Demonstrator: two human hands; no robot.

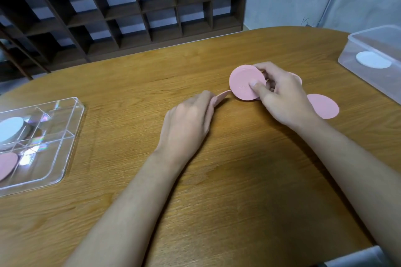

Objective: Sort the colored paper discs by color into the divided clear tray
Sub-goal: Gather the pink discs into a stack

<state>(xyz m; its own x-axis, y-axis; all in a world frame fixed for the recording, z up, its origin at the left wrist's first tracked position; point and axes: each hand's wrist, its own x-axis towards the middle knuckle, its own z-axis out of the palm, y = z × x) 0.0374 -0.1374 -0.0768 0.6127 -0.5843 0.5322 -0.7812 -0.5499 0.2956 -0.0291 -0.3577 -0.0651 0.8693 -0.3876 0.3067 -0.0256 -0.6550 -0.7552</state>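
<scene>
Two hands [186,119], two containers [67,149], five-plus pink discs [243,84] (some stacked).

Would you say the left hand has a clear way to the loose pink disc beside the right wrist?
Probably not: the right hand and forearm lie between the left hand and the loose pink disc.

Our single view sits at head height, facing forward and down, close over the worktop [238,191]; its wide lens reaches the clear tray [74,134] left and shelving [134,13] beyond.
</scene>
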